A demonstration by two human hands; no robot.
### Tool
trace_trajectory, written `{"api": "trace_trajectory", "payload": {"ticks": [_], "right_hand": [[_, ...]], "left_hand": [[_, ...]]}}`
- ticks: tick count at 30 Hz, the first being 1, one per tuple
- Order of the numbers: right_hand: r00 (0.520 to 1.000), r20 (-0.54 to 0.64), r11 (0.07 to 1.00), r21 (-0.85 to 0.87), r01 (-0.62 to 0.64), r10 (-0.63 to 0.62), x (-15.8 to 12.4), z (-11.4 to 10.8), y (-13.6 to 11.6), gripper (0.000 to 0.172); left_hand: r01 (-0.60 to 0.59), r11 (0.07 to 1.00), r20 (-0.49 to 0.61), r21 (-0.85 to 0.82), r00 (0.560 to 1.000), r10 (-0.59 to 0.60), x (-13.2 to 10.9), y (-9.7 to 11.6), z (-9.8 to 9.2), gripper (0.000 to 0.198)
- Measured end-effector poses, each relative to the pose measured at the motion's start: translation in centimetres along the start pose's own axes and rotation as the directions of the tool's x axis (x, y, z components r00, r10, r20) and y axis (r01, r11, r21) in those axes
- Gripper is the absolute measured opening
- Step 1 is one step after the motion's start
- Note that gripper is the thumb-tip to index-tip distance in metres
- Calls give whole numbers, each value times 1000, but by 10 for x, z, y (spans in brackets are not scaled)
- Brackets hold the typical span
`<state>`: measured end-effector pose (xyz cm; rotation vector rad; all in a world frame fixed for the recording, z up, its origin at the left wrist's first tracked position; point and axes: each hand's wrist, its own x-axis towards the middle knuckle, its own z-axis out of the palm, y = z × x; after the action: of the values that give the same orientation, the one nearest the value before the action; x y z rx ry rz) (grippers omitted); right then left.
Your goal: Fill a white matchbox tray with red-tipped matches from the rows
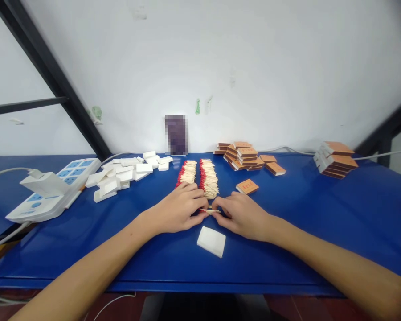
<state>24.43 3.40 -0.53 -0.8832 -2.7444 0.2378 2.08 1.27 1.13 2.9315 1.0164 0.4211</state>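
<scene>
Between my two hands lie a few matches (211, 210), just in front of the match rows. My left hand (182, 207) pinches their red-headed end, and my right hand (243, 215) closes on the plain wooden end. Beyond the fingers, two long rows of matches, a left row (189, 170) and a right row (208, 176), have their red heads toward the left. Nearer to me a white matchbox tray (211, 241) lies on the table, apart from both hands. One orange matchbox sleeve (247, 186) rests beyond my right hand.
White trays (120, 174) are heaped at the left, near a power strip (50, 196) with a plugged-in adapter. Orange matchboxes (242, 156) are piled at the back right, with another stack (336, 159) farther right. A blurred dark panel (176, 135) stands against the wall.
</scene>
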Motion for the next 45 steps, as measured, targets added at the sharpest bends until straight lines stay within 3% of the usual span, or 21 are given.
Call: {"api": "trace_trajectory", "payload": {"ticks": [13,27,45], "right_hand": [[1000,-17,999,-32,15,-15,0,2,1,17],[999,-41,996,-80,29,-33,0,1,0,19],[1000,-16,998,-62,-4,3,1,3,2,22]], "left_hand": [[5,999,-5,36,1000,-5,-1,-1,0,10],[14,987,79,163,996,-27,1,6,-1,12],[-16,979,52,204,999,6,1,6,0,16]]}}
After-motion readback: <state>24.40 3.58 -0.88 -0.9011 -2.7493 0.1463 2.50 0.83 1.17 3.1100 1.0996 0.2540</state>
